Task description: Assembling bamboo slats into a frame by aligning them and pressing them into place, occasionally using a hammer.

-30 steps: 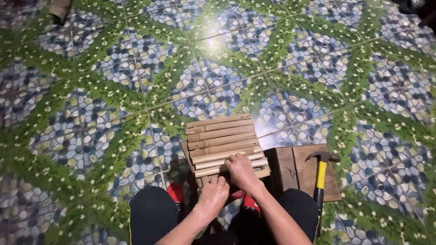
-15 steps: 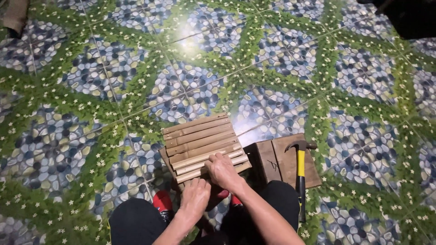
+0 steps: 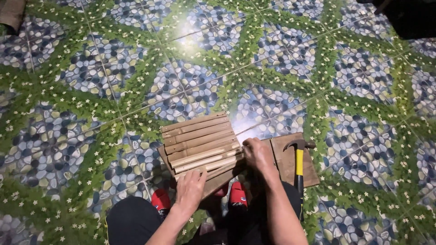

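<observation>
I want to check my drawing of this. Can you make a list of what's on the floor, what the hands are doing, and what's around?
Surface: tiled floor with pebble and leaf pattern.
Job's things: row of bamboo slats on a wooden board.
Clutter: hammer with yellow handle lying on the board.
Hands: left hand on the slats' near edge; right hand at their right ends.
Cables: nothing seen.
Surroundings: red shoes, dark shape top right.
</observation>
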